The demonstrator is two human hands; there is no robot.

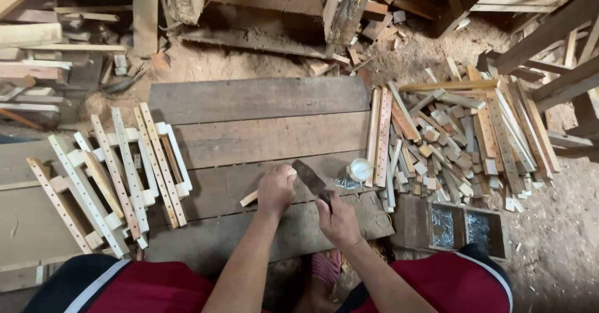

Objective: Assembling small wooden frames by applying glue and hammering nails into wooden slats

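From the head camera, the person's left hand [275, 190] was curled down over a small pale wooden strip [249, 198], pinning it to the dark plank platform [262, 116]; one end of the strip poked out to the left of the hand. The right hand [337, 220] was clenched around the handle of a dark hammer [310, 178], whose head rose up and left, just beside the left hand. A small white jar [359, 169] stood near the hammer. Assembled pale slat frames [118, 176] lay to the left, and a loose pile of wooden offcuts [455, 144] lay to the right. A wooden box of nails [462, 229] sat beside the right knee.
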